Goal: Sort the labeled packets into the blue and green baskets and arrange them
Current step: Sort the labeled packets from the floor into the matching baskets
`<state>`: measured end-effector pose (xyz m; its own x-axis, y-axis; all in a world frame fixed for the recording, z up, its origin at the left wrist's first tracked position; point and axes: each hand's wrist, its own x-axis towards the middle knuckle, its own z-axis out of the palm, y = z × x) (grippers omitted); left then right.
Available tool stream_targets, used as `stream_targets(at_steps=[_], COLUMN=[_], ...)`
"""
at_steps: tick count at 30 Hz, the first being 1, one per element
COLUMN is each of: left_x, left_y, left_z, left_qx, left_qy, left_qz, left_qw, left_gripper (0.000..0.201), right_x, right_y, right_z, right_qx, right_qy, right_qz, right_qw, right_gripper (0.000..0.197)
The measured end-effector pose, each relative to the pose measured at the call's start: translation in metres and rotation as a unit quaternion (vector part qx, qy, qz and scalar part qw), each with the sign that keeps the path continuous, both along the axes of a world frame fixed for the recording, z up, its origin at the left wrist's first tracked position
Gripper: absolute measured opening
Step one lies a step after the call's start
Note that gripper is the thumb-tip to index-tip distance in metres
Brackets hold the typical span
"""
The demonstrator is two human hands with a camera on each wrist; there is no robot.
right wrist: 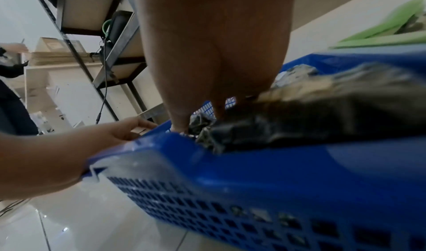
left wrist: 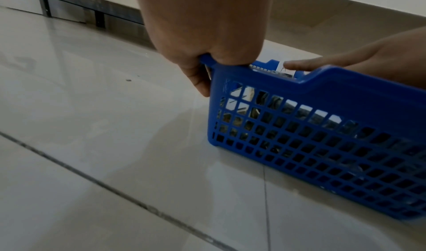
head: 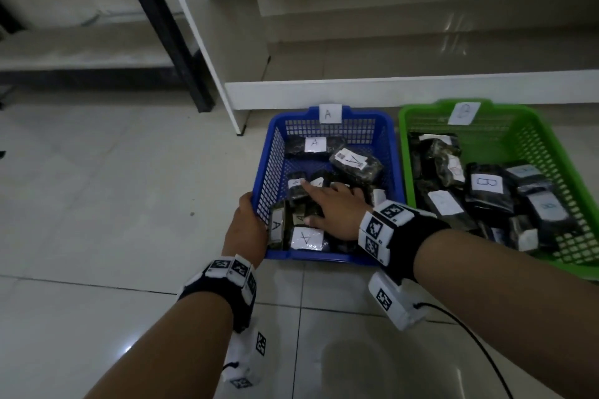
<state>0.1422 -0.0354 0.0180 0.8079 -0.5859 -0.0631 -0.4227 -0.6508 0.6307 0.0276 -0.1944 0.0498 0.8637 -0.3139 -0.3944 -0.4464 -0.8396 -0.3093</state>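
Note:
The blue basket (head: 269,172) tagged "A" stands on the floor and holds several dark packets with white "A" labels, such as one packet (head: 355,163) at the back. My left hand (head: 248,220) grips the basket's near-left corner rim, seen close in the left wrist view as my left hand (left wrist: 207,45) curled over the blue basket (left wrist: 345,113). My right hand (head: 330,209) lies inside with fingers stretched flat on the packets. The right wrist view shows my right hand (right wrist: 214,63) reaching down among dark packets (right wrist: 322,113). The green basket (head: 534,139) tagged "B" holds several "B" packets (head: 486,185).
The two baskets sit side by side against a white shelf base (head: 389,91). A black metal leg (head: 181,42) stands at the back left. Pale floor tiles (head: 113,204) spread left and in front. A black cable (head: 470,330) trails from my right wrist.

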Motion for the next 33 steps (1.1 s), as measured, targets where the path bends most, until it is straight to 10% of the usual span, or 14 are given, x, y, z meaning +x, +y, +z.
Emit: stream_targets(at_steps=[4,8,19,26,29,33], left_x=[0.001,-0.012,-0.131,-0.284,-0.335,-0.370], left_y=[-0.003,-0.004,-0.092,-0.119,-0.105,-0.087], left_z=[0.004,0.009,0.051,0.037,0.018,-0.011], left_qx=[0.011,-0.011,-0.076,-0.119,-0.008,0.170], left_qy=[-0.013,-0.186,-0.345,-0.255,-0.152,-0.049], left_qz=[0.014,0.049,-0.143,-0.520,-0.638,-0.633], left_qw=[1.000,0.981,0.925,0.807,0.755,0.753], left_gripper=[0.051,0.051,0.034,0.029,0.033,0.064], right_x=[-0.019,-0.081,-0.344,-0.425,-0.434,-0.436], right_y=[-0.014,-0.030,-0.061,-0.081,-0.088,-0.085], right_z=[0.024,0.045,0.013,0.003,0.001,-0.005], right_qx=[-0.007,-0.017,-0.165,-0.150,-0.120,-0.096], right_qy=[-0.065,-0.154,-0.210,-0.104,-0.058,-0.034], right_qz=[-0.009,0.016,0.016,-0.115,-0.120,-0.060], right_qw=[0.998,0.988,0.963,0.977,0.984,0.993], right_gripper=[0.070,0.056,0.035,0.037,0.036,0.038])
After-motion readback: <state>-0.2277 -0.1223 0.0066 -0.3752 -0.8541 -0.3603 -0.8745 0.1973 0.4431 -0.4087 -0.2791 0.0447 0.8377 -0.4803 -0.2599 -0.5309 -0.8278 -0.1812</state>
